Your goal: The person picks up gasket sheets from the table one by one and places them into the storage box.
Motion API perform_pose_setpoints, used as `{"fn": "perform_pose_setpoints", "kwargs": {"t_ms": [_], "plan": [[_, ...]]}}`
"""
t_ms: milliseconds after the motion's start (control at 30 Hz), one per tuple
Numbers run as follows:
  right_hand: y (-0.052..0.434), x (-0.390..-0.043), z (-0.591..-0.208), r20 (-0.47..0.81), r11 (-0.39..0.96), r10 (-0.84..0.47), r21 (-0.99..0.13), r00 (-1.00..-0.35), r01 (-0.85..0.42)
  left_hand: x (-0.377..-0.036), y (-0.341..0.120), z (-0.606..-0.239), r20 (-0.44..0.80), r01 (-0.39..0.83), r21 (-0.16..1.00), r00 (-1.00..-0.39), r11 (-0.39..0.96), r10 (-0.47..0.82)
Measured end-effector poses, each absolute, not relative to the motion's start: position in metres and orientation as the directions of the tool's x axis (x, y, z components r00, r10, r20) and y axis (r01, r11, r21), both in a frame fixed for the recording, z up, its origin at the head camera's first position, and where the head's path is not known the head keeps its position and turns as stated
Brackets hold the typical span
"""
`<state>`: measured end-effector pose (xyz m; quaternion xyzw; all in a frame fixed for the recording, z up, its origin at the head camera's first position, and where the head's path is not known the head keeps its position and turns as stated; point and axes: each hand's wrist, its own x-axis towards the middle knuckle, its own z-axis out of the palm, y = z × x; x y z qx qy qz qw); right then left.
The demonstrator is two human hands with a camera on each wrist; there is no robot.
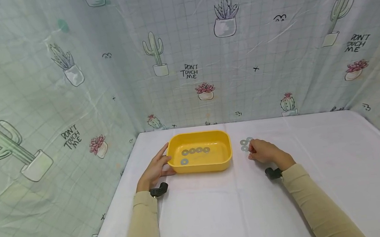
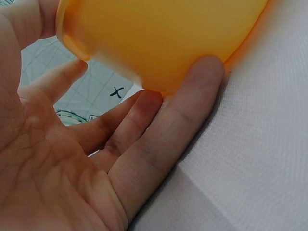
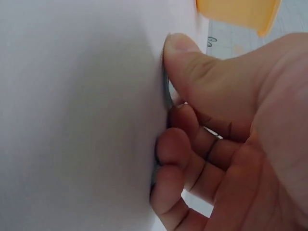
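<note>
Yellow tray (image 1: 226,156) holds five washers (image 1: 195,150); left hand (image 1: 156,169) rests straight fingers (image 2: 190,103) against its 9 o'clock wall. Loose washers (image 1: 244,142) lie at the tray's 3 o'clock on the cloth (image 1: 315,152). Right hand (image 1: 264,151), fingers curled, pinches one washer (image 3: 167,94) against the cloth, thumb (image 3: 187,62) on top.

I see a bright yellow rounded plastic tray (image 1: 201,166) on the plain white cloth-covered table (image 1: 317,182). Inside the tray lie five dull grey metal ring washers (image 1: 195,150), and a few more grey washers (image 1: 245,144) sit just right of the tray. Both sleeves (image 1: 314,198) near the tray are pale beige. Behind the tray I see a pale grid-patterned curtain (image 1: 255,52) printed with green cacti, pink succulents and black "DON'T TOUCH ME" lettering.
</note>
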<state>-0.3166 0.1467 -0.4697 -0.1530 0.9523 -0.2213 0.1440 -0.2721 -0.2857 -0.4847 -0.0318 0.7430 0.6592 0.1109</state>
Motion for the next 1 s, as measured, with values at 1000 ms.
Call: {"fn": "perform_pose_setpoints", "kwargs": {"t_ms": [1000], "plan": [[0.176, -0.329, -0.48, -0.167, 0.567, -0.522, -0.801, -0.836, -0.194, -0.273, -0.286, -0.486, -0.209, -0.195, 0.972, -0.973, 0.131, 0.103]]}}
